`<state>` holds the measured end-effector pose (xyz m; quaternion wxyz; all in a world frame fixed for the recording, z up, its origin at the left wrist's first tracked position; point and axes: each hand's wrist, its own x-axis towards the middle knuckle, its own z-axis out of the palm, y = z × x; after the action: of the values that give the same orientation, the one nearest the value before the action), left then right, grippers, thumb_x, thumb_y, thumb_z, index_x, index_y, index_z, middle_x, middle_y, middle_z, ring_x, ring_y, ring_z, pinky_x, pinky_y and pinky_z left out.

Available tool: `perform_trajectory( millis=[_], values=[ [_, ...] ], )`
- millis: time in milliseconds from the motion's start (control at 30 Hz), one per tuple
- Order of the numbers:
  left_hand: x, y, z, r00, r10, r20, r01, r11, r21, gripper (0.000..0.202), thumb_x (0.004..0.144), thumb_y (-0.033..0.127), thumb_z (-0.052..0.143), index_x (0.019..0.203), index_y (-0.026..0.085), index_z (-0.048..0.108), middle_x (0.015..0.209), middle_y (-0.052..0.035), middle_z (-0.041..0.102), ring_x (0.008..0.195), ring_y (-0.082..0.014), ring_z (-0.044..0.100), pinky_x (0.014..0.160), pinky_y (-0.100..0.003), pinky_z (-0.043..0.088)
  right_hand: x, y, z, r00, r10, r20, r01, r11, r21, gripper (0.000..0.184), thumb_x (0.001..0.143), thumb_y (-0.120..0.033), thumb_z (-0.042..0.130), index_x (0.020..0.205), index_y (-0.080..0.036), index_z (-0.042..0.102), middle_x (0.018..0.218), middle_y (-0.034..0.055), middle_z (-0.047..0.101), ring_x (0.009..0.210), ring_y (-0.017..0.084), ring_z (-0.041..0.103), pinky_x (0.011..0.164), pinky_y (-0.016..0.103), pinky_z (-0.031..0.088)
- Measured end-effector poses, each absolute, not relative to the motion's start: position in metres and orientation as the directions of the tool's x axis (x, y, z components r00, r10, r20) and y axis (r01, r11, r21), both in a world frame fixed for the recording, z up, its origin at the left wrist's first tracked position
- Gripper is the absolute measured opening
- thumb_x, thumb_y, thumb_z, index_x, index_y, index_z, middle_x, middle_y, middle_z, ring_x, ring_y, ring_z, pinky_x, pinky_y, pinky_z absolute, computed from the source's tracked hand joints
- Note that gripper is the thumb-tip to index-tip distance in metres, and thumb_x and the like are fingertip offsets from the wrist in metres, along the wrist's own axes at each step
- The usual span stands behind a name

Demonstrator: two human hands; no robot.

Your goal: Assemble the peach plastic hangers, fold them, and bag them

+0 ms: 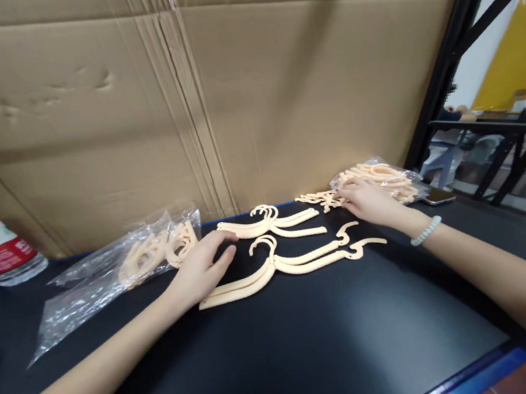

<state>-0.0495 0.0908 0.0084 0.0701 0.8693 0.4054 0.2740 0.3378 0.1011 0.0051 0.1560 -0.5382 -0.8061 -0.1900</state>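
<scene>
From my station I see two bare hands, the left hand (201,270) and the right hand (369,202). Left forearm (104,366) and right forearm (504,281): slender, uncovered as far as my view reaches. Worn above the right hand: one bracelet (426,231), small rounded beads, pale greenish-white, single row, finer detail too soft for me to read

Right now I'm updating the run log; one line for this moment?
left hand: at hangers | right hand: at small pieces | nearby: bags, phone, bottle

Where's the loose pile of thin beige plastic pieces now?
In the head view, right of centre, the pile lies by the brown cardboard wall, between the curved beige hangers and the right hand.
</scene>
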Motion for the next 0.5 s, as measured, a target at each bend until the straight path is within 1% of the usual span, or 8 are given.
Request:
perform_trajectory(
  millis=[67,167,267,333,433,500],
  values=[
    [-0.054,0.098,0.001,0.531,0.759,0.376,0.667,-0.648,0.368,0.034,0.094,0.038,0.038,0.114,0.018,0.056,0.121,-0.0106,0.065,0.114,-0.0246,0.06,0.101,-0.042,0.045,0.338,0.101,0.003,-0.385,0.813,0.437,0.923,0.34,0.182,0.024,0.09,-0.017,0.049,0.104,-0.018,0.068,0.108,0.0139,0.069,0.11,0.032,0.052,0.091,0.046,0.037],
    [-0.056,0.103,-0.007,0.544,0.759,0.358,0.668,-0.65,0.363,0.039,0.093,0.038,0.037,0.121,0.017,0.055,0.127,-0.011,0.064,0.119,-0.0251,0.058,0.103,-0.044,0.044,0.338,0.103,-0.002,-0.378,0.818,0.433,0.924,0.304,0.233,0.022,0.089,-0.019,0.052,0.103,-0.016,0.068,0.111,0.0151,0.068,0.114,0.034,0.05,0.094,0.048,0.033],
    [-0.056,0.106,-0.01,0.555,0.748,0.365,0.666,-0.662,0.343,0.04,0.093,0.036,0.035,0.122,0.018,0.055,0.128,-0.011,0.063,0.12,-0.0255,0.057,0.105,-0.046,0.043,0.336,0.105,-0.008,-0.368,0.821,0.436,0.924,0.27,0.271,0.02,0.089,-0.02,0.053,0.101,-0.015,0.068,0.111,0.0167,0.068,0.118,0.035,0.047,0.095,0.05,0.029],
    [-0.056,0.108,-0.011,0.564,0.739,0.369,0.665,-0.671,0.327,0.041,0.093,0.036,0.033,0.121,0.017,0.055,0.129,-0.0116,0.062,0.124,-0.0254,0.053,0.109,-0.046,0.039,0.335,0.107,-0.011,-0.368,0.822,0.434,0.922,0.26,0.287,0.019,0.089,-0.02,0.054,0.101,-0.015,0.068,0.109,0.0168,0.069,0.119,0.035,0.047,0.095,0.05,0.027],
    [-0.058,0.111,-0.012,0.57,0.74,0.357,0.676,-0.67,0.307,0.047,0.092,0.036,0.032,0.128,0.012,0.051,0.139,-0.015,0.053,0.134,-0.0268,0.043,0.114,-0.047,0.031,0.333,0.11,-0.014,-0.364,0.821,0.44,0.922,0.251,0.294,0.019,0.089,-0.018,0.053,0.101,-0.016,0.069,0.103,0.0151,0.071,0.116,0.034,0.048,0.093,0.049,0.027],
    [-0.06,0.113,-0.013,0.575,0.748,0.331,0.689,-0.661,0.297,0.051,0.091,0.035,0.034,0.132,0.01,0.048,0.145,-0.0172,0.047,0.137,-0.0285,0.04,0.114,-0.047,0.031,0.332,0.111,-0.015,-0.36,0.817,0.45,0.925,0.249,0.289,0.019,0.09,-0.017,0.052,0.098,-0.017,0.069,0.098,0.0127,0.072,0.111,0.033,0.05,0.091,0.047,0.027]
  ],
)
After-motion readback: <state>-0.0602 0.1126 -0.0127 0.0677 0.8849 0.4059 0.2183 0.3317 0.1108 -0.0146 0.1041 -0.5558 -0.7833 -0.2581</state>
